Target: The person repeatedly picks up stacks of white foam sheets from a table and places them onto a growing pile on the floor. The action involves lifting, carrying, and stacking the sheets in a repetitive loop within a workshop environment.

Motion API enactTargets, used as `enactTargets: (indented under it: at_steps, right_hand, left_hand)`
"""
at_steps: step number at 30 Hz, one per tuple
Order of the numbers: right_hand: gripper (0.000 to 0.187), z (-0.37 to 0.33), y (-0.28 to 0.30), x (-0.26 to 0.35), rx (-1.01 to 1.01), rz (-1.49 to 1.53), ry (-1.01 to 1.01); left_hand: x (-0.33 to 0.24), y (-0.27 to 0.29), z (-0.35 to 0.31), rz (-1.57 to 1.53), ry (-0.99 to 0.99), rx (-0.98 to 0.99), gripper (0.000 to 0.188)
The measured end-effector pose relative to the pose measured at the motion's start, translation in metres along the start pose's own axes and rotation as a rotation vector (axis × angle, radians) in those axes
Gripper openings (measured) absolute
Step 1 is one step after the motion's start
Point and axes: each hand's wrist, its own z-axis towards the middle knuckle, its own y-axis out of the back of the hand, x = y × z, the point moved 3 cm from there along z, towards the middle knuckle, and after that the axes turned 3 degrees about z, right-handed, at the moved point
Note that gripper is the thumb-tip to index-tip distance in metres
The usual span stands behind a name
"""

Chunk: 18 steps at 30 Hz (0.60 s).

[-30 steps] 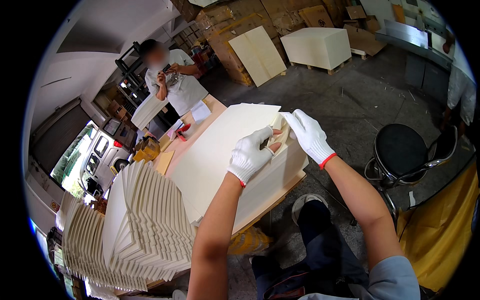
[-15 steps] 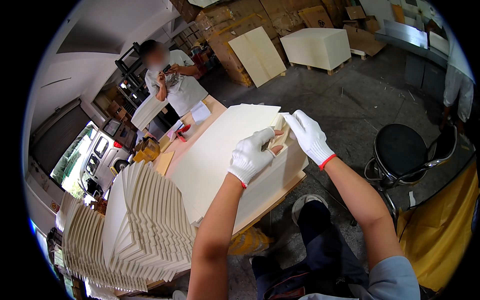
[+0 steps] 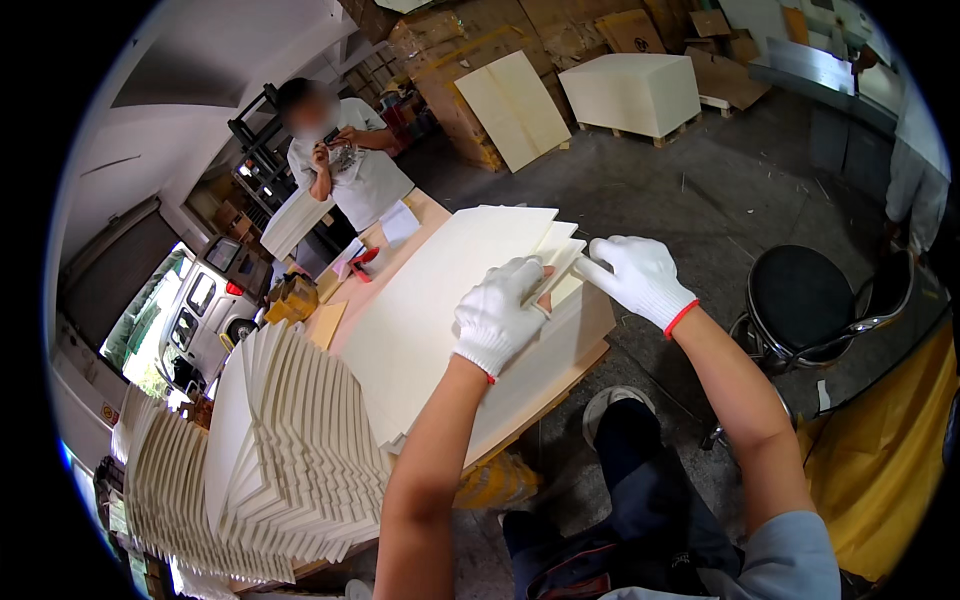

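Note:
A thick stack of cream paper sheets lies on a wooden table. My left hand, in a white glove, presses on the stack's right part and pinches a few lifted sheets at the corner. My right hand, also in a white glove with a red cuff, grips the edge of those same fanned sheets at the stack's far right corner. The two hands sit close together with the sheet edges between them.
A fanned pile of cream sheets fills the near left. Another person stands at the table's far end. A black stool is on the right; a pallet of paper and cardboard boards stand behind.
My left hand has slid slightly along the stack toward the corner sheets. My right hand stays on the sheet edges. The other person has hardly moved.

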Motion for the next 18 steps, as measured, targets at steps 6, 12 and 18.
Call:
enactTargets:
  at_steps: [6,12,18]
  right_hand:
    - [0.037,0.012,0.005,0.007,-0.133,-0.133,0.219]
    - [0.046,0.023,-0.013,0.008,-0.007,0.487,-0.191]
    - [0.051,0.018,-0.018,0.015,-0.007,0.691,-0.345]
  left_hand:
    - [0.014,-0.015,0.025,0.114,0.094,0.091,0.032]
    - [0.007,-0.007,0.024,-0.055,0.144,0.136,0.038]
    - [0.017,-0.009,0.011,-0.306,0.228,0.182,0.038]
